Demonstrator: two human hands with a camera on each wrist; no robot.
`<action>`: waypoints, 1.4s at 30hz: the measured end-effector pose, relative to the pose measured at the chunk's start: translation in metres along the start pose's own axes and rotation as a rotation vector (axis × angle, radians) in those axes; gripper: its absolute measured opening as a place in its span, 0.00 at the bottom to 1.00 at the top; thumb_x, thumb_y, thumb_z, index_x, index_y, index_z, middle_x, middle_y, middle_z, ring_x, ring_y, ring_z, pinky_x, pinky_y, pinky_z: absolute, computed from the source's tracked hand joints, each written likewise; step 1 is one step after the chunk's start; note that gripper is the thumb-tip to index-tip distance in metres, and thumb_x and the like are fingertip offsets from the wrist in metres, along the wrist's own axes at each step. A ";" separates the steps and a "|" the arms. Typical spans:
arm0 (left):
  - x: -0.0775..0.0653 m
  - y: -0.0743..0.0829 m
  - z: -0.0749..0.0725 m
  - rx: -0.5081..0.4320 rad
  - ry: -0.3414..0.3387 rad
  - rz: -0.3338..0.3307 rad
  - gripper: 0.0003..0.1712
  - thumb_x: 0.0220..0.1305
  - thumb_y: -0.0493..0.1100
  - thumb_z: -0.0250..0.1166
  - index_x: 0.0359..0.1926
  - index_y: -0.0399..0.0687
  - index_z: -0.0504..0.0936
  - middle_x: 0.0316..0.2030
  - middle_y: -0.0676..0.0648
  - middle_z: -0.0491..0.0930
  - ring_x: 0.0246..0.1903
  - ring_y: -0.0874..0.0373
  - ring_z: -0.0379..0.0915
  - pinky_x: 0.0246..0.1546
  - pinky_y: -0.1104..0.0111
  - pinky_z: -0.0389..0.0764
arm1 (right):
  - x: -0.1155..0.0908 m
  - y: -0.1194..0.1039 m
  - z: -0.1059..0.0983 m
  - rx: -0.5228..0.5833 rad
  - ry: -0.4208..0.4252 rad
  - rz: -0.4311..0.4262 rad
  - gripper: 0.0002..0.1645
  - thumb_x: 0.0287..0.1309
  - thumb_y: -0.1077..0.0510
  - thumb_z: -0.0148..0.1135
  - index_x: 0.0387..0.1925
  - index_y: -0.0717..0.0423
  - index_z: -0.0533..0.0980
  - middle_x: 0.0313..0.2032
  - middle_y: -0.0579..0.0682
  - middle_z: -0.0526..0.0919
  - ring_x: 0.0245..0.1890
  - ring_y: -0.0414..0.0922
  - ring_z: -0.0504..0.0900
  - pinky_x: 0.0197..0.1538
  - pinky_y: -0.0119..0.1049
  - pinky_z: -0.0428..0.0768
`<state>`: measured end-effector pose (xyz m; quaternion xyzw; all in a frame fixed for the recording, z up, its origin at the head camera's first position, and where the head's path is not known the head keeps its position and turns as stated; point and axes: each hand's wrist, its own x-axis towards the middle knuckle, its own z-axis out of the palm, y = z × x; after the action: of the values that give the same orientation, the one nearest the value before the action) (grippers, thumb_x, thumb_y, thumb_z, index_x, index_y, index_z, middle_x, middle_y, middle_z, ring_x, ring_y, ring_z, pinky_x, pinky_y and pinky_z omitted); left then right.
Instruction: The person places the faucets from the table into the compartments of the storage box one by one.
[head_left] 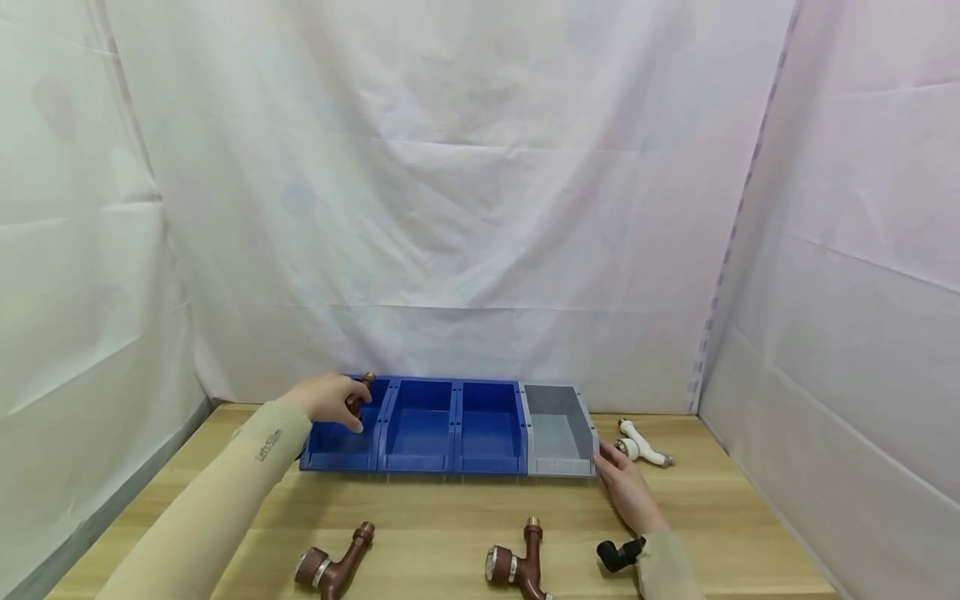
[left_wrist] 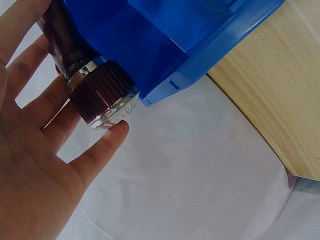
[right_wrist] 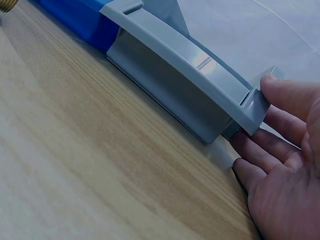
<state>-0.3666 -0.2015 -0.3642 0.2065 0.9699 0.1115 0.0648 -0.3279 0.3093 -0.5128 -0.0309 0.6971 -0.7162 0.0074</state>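
Observation:
Over the leftmost blue bin (head_left: pixel 341 461), my left hand (head_left: pixel 330 398) holds a brown tap (head_left: pixel 362 397). In the left wrist view, the ribbed knob (left_wrist: pixel 102 90) of that tap shows a clear end face, and one fingertip lies right at its edge. Fingers wrap behind the tap's dark body. At the other end of the row, my right hand (head_left: pixel 630 492) grips the front right corner of the grey bin (head_left: pixel 564 467). The right wrist view shows the thumb (right_wrist: pixel 287 92) on the bin's upper edge and the other fingers lower, along its side.
Two blue bins (head_left: pixel 418 462) (head_left: pixel 491 463) stand between the outer ones. Two more brown taps (head_left: pixel 341 567) (head_left: pixel 528 562) lie at the table's front. A white tap (head_left: pixel 641 446) lies right of the grey bin, a black elbow-shaped piece (head_left: pixel 619 555) near my right wrist. White sheets (head_left: pixel 465 208) enclose the table.

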 end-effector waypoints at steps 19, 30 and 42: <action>0.016 0.004 -0.002 0.001 -0.019 0.036 0.29 0.53 0.48 0.75 0.55 0.45 0.81 0.33 0.53 0.75 0.33 0.57 0.69 0.41 0.56 0.73 | 0.004 -0.003 -0.007 0.029 0.006 0.009 0.35 0.72 0.61 0.49 0.73 0.68 0.50 0.73 0.62 0.49 0.70 0.50 0.50 0.54 0.18 0.65; 0.015 0.000 -0.001 0.008 -0.012 0.033 0.30 0.51 0.48 0.76 0.55 0.45 0.81 0.35 0.52 0.75 0.33 0.57 0.69 0.41 0.56 0.73 | 0.006 -0.003 -0.004 0.000 0.006 -0.006 0.37 0.72 0.58 0.50 0.73 0.69 0.49 0.72 0.64 0.49 0.71 0.51 0.50 0.54 0.18 0.65; 0.017 0.003 0.007 0.083 0.011 0.009 0.28 0.50 0.52 0.76 0.53 0.52 0.83 0.33 0.56 0.76 0.33 0.58 0.69 0.42 0.52 0.72 | 0.003 -0.004 -0.004 -0.024 0.005 0.005 0.36 0.72 0.59 0.49 0.73 0.69 0.49 0.72 0.64 0.50 0.70 0.50 0.51 0.54 0.18 0.64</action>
<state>-0.3794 -0.1901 -0.3717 0.2125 0.9732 0.0724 0.0502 -0.3308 0.3130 -0.5087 -0.0276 0.7057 -0.7079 0.0068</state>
